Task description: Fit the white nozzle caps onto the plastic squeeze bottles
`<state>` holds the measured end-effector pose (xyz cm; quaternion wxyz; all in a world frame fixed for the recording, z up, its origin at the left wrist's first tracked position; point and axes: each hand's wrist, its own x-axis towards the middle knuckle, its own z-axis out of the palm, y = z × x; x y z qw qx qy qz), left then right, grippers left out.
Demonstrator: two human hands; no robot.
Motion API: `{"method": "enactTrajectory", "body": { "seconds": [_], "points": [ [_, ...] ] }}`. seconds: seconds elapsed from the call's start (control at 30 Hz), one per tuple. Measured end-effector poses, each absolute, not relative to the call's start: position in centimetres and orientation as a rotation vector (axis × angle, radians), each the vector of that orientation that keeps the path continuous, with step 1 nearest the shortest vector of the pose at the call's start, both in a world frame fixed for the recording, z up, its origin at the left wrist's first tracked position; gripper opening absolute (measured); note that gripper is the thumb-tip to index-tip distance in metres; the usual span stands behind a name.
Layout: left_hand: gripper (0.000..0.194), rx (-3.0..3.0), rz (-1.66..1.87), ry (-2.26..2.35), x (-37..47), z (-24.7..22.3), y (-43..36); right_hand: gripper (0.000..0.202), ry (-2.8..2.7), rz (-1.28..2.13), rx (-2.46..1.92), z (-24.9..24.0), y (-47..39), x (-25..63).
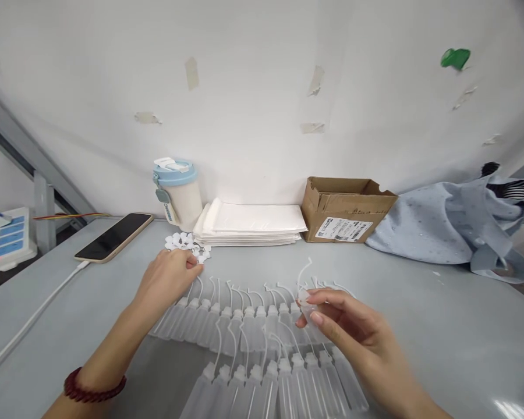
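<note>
Right hand [358, 326] pinches a translucent bottle [304, 300] up high, likely leaving its tube [300, 276] free; left hand [168, 276] bunches fingers by white caps [179, 240], grip unclear

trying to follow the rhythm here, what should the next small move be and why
Probably have the left hand pinch one piece from the small white plastic pieces and lift it clear: that hand is right at the edge of the pile, while the right hand holds a translucent bottle by its top. Whether the left fingers already grip a piece is hidden.
</note>
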<state>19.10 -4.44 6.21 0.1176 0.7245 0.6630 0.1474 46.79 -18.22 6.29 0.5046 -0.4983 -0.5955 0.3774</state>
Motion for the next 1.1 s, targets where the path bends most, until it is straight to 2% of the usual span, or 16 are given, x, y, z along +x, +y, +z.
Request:
{"method": "enactTrajectory", "body": {
  "seconds": [0.2,0.33,0.43,0.5,0.6,0.67,0.83,1.1],
  "points": [
    [0.023,2.134,0.407,1.975,19.4,5.8,-4.1,0.012,-1.604,0.623,-1.158,6.1,-18.1,46.5],
    [0.02,2.114,0.553,1.985,20.1,7.1,-4.6,0.014,-1.702,0.52,-1.155,5.9,-17.9,46.5],
    [0.029,2.112,0.714,1.881,21.8,8.5,-6.6,0.014,-1.723,0.474,-1.199,5.8,-17.7,46.5],
    [0.03,2.124,0.787,1.71,23.4,9.0,-8.7,0.015,-1.739,0.429,-1.217,5.6,-17.7,46.5],
    [0.012,2.068,0.93,1.144,25.6,8.7,-11.6,0.018,-1.791,0.35,-1.191,5.5,-17.7,46.5],
    [0.008,2.007,0.971,0.989,26.7,8.2,-12.9,0.021,-1.842,0.296,-1.171,5.4,-17.7,46.5],
    [0.013,1.922,0.876,0.953,27.9,7.2,-13.8,0.024,-1.957,0.179,-1.146,5.3,-17.9,46.4],
    [0.015,1.641,0.827,1.006,27.8,7.3,-13.9,0.026,-1.941,0.217,-1.075,5.6,-18.1,46.3]
  ]
}}
